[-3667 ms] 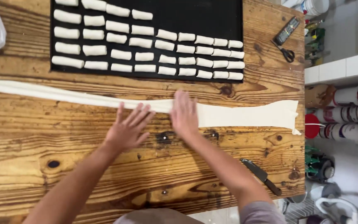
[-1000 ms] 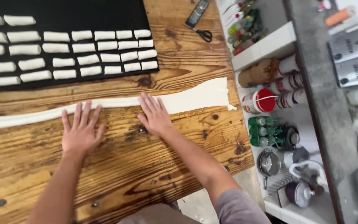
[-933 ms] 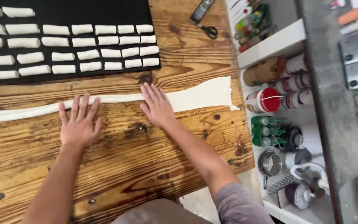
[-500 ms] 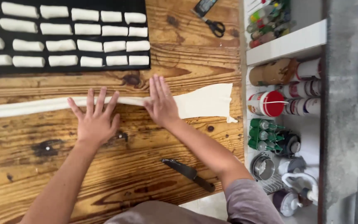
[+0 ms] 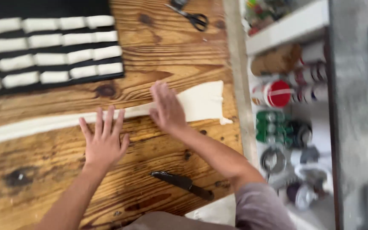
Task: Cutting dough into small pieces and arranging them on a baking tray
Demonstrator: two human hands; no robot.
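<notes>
1. The dough strip, pale and flat, runs across the wooden surface from its left edge, widening to a broad end near the right edge.
2. The left hand and right hand lie flat, fingers spread, pressing the strip.
3. A dark knife lies near the front edge; a black mat of cut dough pieces occupies the far left corner.

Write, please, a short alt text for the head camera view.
Two bare hands, left hand and right hand, press flat on a long strip of pale dough on a wooden table. A dark knife lies nearer; cut dough pieces fill a black tray.
</notes>
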